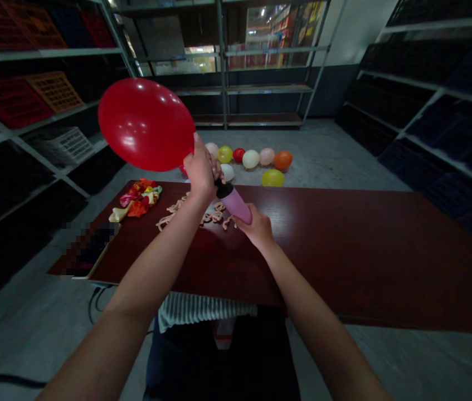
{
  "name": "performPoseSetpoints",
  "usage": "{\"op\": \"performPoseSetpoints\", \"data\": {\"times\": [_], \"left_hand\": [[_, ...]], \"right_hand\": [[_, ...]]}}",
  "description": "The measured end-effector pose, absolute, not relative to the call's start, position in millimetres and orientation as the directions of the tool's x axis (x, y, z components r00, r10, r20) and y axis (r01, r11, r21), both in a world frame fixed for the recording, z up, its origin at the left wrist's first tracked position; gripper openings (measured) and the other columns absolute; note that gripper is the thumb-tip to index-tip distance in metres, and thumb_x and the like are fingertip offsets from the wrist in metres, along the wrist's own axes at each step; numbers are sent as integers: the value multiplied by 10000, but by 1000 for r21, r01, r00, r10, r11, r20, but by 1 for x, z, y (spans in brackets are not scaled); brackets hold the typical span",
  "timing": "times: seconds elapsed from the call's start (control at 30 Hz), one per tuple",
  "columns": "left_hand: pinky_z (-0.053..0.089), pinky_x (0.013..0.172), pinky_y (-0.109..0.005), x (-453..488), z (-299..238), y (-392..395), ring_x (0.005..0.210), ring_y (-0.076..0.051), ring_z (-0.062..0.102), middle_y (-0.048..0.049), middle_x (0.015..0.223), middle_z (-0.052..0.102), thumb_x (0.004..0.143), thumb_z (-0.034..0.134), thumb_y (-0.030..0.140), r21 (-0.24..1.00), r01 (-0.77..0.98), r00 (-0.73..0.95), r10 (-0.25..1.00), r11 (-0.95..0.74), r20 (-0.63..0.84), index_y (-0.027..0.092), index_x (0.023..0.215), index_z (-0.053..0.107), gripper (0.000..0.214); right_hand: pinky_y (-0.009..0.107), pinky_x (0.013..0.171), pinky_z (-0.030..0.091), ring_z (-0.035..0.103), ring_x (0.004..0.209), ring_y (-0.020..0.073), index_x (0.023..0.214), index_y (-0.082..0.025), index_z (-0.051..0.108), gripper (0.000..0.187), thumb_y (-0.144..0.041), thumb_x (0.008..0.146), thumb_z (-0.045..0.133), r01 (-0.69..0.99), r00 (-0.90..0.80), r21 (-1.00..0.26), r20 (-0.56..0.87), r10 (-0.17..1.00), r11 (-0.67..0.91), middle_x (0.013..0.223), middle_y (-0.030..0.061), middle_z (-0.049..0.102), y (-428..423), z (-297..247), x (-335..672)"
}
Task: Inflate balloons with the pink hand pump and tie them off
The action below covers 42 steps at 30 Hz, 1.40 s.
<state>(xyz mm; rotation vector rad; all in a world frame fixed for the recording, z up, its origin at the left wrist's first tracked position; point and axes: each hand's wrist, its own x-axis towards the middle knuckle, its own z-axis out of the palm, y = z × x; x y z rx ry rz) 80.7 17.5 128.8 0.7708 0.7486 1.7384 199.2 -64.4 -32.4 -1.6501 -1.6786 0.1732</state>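
Observation:
A big inflated red balloon (146,123) hangs over the left part of the dark red table (344,245). My left hand (199,170) is closed around its neck, pressing it onto the black nozzle of a pink hand pump (234,203). My right hand (256,227) grips the pump's lower end just above the tabletop. Under the hands lie several small pale clips or ties (173,214) scattered on the table.
A heap of flat uninflated balloons (137,199) lies at the table's far left. Several inflated balloons (261,161) in yellow, white, red and orange rest on the floor beyond the table. Metal shelving with crates lines both sides. A blurred object (89,248) sits at the near left corner.

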Motion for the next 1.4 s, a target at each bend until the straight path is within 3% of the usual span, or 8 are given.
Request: {"op": "performPoseSetpoints", "data": {"times": [0.27, 0.5, 0.63, 0.8, 1.03, 1.2, 1.4], "left_hand": [[246, 398, -264, 14, 111, 16, 337, -83, 216, 81, 453, 184, 1027, 328, 642, 760, -579, -435, 900, -296, 19, 239, 653, 224, 560], [259, 400, -269, -50, 121, 19, 346, -91, 247, 71, 440, 210, 1070, 347, 464, 725, -611, -545, 833, -318, -93, 233, 645, 213, 502], [270, 412, -261, -80, 145, 15, 354, -81, 245, 60, 432, 227, 1071, 385, 422, 708, -621, -552, 829, -336, -91, 215, 627, 213, 519], [257, 399, -262, -82, 178, 15, 359, -78, 213, 58, 431, 222, 1076, 377, 472, 730, -537, -575, 816, -423, 50, 212, 599, 219, 566], [255, 401, -273, -16, 201, 19, 383, -97, 221, 44, 457, 229, 1080, 370, 484, 759, -423, -447, 842, -495, 301, 229, 592, 249, 563], [228, 393, -286, 40, 207, 32, 388, -96, 214, 41, 474, 220, 1082, 372, 475, 810, -382, -301, 889, -445, 346, 219, 588, 280, 564], [203, 369, -286, 109, 166, 32, 343, -95, 248, 50, 425, 227, 1050, 424, 532, 881, -359, -167, 950, -309, 265, 235, 570, 256, 589]], "right_hand": [[302, 716, 481, 733, 907, 263, 1225, -225, 668, 539, -599, 839, 704, 881, -37, -400, 477, 878, 255, 1041, 77, 771, -66, -34, 192], [298, 689, 459, 713, 879, 251, 1179, -186, 677, 520, -607, 874, 677, 922, -184, -210, 503, 844, 326, 1023, 109, 754, -67, -34, 185], [308, 716, 475, 710, 860, 246, 1192, -166, 669, 545, -605, 870, 687, 922, -205, -177, 536, 819, 346, 1003, 128, 753, -66, -34, 180], [314, 748, 503, 721, 882, 247, 1237, -186, 646, 547, -583, 863, 705, 899, -180, -240, 558, 810, 365, 1070, 121, 760, -65, -33, 177], [301, 714, 501, 743, 865, 254, 1178, -210, 647, 470, -537, 845, 706, 849, -1, -463, 478, 878, 253, 999, 82, 777, -68, -32, 191], [299, 689, 496, 746, 834, 255, 1158, -218, 619, 431, -529, 863, 663, 780, 96, -592, 434, 896, 203, 983, 71, 776, -65, -34, 193], [303, 649, 479, 744, 807, 270, 1130, -212, 608, 420, -558, 892, 590, 735, 206, -670, 369, 906, 106, 929, 81, 766, -61, -33, 195]]}}
